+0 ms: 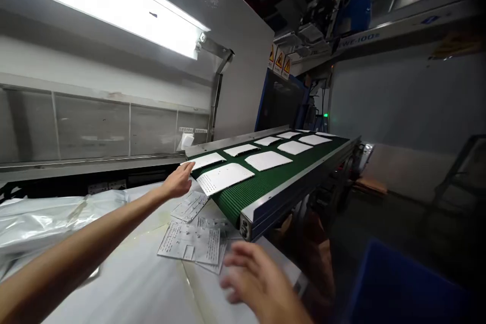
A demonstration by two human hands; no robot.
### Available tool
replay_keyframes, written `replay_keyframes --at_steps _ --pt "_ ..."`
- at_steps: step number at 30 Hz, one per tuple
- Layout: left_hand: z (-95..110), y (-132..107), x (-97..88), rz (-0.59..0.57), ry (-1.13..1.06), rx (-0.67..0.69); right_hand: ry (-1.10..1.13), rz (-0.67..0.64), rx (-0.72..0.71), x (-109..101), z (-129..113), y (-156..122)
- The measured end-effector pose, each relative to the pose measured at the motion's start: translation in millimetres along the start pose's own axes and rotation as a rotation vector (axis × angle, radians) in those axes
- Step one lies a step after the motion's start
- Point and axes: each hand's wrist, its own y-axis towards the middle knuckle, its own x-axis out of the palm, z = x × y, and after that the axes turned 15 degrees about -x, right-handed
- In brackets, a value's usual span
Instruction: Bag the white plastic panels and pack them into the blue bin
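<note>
A green ribbed conveyor belt (266,187) runs away from me, carrying several flat white perforated panels in two rows. My left hand (177,180) reaches out flat, its fingertips at the near edge of a white panel (205,161) on the belt, next to a larger panel (224,178). Below the belt's end, a loose pile of punched white sheets (192,243) lies on a white-covered table (129,283). My right hand (254,278), blurred by motion, hovers just right of that pile with its fingers apart, holding nothing.
A bundle of shiny plastic film (45,223) lies at the table's left. A blue crate (402,283) stands low on the right. Yellow warning signs (279,62) and a dark screen (279,101) stand beyond the belt, beneath overhead machinery. A metal-framed wall panel runs along the left.
</note>
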Motion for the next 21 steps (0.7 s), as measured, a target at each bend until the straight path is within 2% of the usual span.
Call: replay_keyframes --at_steps 2,5,8,10,12,14,17,19,21 --pt "-10.5 38.0 11.3 -0.026 0.006 -0.016 0.105 0.103 0.103 51.1 2.9 29.7" --pt "-15.9 60.3 21.5 -0.06 -0.032 -0.041 0.259 0.357 0.131 94.5 21.9 78.0" --pt "-18.5 62.7 14.4 -0.094 -0.122 -0.069 0.317 0.478 0.127 111.7 46.0 121.9" --pt "-23.6 59.9 -1.7 -0.12 -0.203 -0.098 0.358 0.537 0.116 115.8 58.8 145.8" --pt "-34.3 50.2 -25.9 -0.151 -0.301 -0.136 0.393 0.596 0.097 117.2 66.6 164.4" --pt "-52.1 28.5 -55.4 -0.206 -0.416 -0.179 0.41 0.644 0.075 118.8 68.6 175.6" --pt "-90.3 -30.0 -100.6 -0.376 -0.606 -0.262 0.399 0.639 0.004 126.6 61.5 170.7" --pt "-119.4 -80.6 -126.2 -0.507 -0.721 -0.349 0.384 0.549 -0.061 134.6 52.4 148.9" --pt "-148.0 -132.1 -146.2 -0.618 -0.811 -0.457 0.367 0.394 -0.1 141.9 43.5 114.5"
